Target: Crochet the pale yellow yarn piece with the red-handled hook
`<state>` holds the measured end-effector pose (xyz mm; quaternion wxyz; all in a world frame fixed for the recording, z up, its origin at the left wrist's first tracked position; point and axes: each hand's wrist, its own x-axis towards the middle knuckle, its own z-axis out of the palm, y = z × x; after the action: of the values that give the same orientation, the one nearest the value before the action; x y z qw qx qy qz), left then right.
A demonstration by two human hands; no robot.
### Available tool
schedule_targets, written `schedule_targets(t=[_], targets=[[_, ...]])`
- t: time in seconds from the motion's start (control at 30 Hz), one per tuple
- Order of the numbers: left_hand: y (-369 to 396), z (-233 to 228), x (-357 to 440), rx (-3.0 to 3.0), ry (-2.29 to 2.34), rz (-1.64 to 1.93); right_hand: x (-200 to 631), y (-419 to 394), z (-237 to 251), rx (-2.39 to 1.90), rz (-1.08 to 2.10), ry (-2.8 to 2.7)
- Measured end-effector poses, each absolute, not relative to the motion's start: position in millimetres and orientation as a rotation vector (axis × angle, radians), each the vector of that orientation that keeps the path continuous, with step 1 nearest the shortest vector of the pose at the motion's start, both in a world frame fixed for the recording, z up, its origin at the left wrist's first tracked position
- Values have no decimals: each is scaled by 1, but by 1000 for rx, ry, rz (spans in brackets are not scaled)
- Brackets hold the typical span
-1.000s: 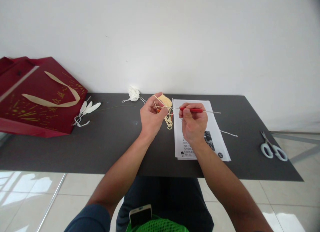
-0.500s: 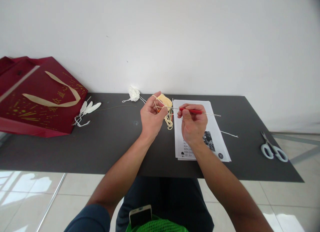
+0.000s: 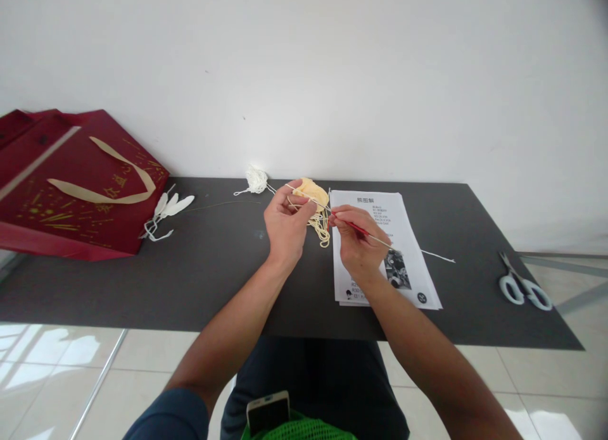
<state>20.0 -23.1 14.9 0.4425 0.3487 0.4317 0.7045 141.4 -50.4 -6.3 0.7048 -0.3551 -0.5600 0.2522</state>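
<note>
My right hand is closed around the red grip of a crochet hook, whose metal shaft slants down to the right. The hook's tip points at my left hand, where thumb and fingers pinch pale yellow yarn. A strand runs over the left fingers toward the hook. Behind the hands lies a yellow ball of yarn, with loose loops hanging in front of it. Whatever small stitches sit between the left fingertips are too small to make out.
Printed sheets lie under my right hand. Scissors rest near the right end of the dark table. A white yarn ball, white crocheted pieces and a red gift bag are to the left. A phone is at my lap.
My right hand has rotated, so the crochet hook has gone from nearly level to slanting down rightward. It has also shifted slightly left and down. My left hand keeps its pinch on the yarn.
</note>
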Motion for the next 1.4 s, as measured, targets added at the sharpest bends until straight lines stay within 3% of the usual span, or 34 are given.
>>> schedule_targets(t=[0.5,0.77,0.9,1.4], targets=[[-20,24,11,579,788,1461,141,-53,-8,-776,465,-1450],[-17,21,9,675,794,1415,137,-40,-2,-693,1007,-954],[-16,19,7,769,857,1431,141,-35,2,-651,1113,-920],[-24,11,11,1429,1387,1547,148,-47,-2,-840,650,-1201]])
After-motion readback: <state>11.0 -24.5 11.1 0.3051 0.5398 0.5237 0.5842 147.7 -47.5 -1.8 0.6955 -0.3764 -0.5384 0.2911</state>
